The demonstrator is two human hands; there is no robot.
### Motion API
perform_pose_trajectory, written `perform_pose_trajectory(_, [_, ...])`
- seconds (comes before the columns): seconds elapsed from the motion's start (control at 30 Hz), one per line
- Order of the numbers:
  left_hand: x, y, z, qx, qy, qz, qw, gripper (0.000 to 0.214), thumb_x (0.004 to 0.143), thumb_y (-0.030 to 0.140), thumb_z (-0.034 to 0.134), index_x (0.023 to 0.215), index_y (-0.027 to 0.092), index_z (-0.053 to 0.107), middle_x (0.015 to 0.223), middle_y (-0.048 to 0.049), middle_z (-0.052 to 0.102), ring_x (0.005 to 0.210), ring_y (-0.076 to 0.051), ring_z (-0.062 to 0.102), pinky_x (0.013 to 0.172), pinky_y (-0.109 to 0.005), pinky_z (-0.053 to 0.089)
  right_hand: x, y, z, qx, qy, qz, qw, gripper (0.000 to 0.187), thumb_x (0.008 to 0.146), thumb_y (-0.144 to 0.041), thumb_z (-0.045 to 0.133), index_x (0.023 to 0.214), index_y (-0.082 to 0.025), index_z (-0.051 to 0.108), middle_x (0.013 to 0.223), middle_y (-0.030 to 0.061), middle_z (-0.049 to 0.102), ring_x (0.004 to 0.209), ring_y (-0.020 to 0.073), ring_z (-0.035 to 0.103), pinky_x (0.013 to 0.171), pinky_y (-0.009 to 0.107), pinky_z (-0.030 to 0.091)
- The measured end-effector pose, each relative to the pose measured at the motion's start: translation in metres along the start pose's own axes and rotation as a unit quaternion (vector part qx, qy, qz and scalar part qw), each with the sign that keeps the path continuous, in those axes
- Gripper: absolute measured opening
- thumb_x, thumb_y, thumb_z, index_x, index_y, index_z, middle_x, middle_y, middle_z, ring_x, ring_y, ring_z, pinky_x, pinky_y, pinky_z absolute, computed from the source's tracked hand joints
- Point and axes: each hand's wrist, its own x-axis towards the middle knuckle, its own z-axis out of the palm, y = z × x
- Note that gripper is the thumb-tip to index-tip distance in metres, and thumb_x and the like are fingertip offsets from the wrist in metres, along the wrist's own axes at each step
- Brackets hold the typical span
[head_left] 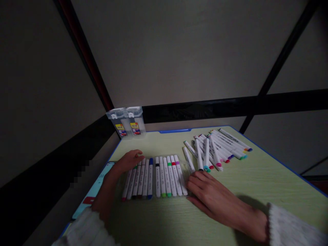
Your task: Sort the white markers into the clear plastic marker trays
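White markers [165, 179] with coloured ends lie side by side in two groups, on what looks like a clear plastic holder. Over the upper end of the left group is my left hand [129, 160], its fingers stretched out and holding nothing. My right hand [208, 193] rests at the right end of the row, fingers curled around the lower part of a slanted white marker [188, 159]; that marker's lower end is hidden under the fingers. Just beyond this hand lies a loose pile of white markers [215, 150] with several cap colours, some crossing over others.
Two clear plastic boxes [137, 128] with yellow labels stand at the table's back left corner. A lit screen [96, 188] lies beside my left forearm at the left edge. The pale green table [256, 177] has a blue rim, with a wall behind it.
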Motion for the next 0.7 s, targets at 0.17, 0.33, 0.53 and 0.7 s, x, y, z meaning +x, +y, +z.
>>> perform_pose_trajectory(0.17, [0.001,0.0,-0.001,-0.015,-0.009,0.0,1.0,0.036,0.069,0.04,0.042,0.085,0.013,0.059,0.077,-0.0045,0.062,0.07,-0.018,0.056,0.065,-0.028,0.043,0.0,0.003,-0.001,-0.005,-0.004,0.001,1.0,0.007,0.082,-0.023,0.049,0.078,-0.018,0.052,0.078,0.0036,0.057,0.077,0.0204,0.049,0.073,0.037,0.039])
perform_pose_trajectory(0.33, [0.002,0.002,-0.001,-0.046,-0.038,0.021,0.998,0.034,0.069,0.04,0.042,0.081,0.013,0.059,0.083,-0.0061,0.064,0.078,-0.019,0.057,0.07,-0.029,0.043,0.0,0.008,-0.005,-0.014,-0.028,0.013,0.999,0.011,0.081,-0.027,0.052,0.078,-0.017,0.054,0.079,0.0045,0.058,0.078,0.0226,0.05,0.073,0.039,0.038])
perform_pose_trajectory(0.53, [0.002,0.003,0.002,-0.07,-0.054,0.045,0.995,0.037,0.072,0.042,0.041,0.085,0.012,0.058,0.085,-0.0065,0.064,0.081,-0.019,0.057,0.073,-0.03,0.043,-0.001,0.015,-0.008,-0.028,-0.027,0.016,0.999,0.014,0.079,-0.029,0.053,0.073,-0.017,0.054,0.075,0.0046,0.058,0.073,0.0223,0.051,0.066,0.037,0.037])
perform_pose_trajectory(0.7, [0.001,0.01,0.007,-0.087,-0.068,0.055,0.992,0.034,0.072,0.039,0.042,0.084,0.012,0.058,0.084,-0.0061,0.064,0.078,-0.018,0.058,0.071,-0.029,0.044,-0.003,0.02,-0.011,-0.015,-0.015,0.009,1.0,0.014,0.079,-0.028,0.052,0.07,-0.017,0.053,0.072,0.0047,0.057,0.069,0.0208,0.051,0.063,0.035,0.036])
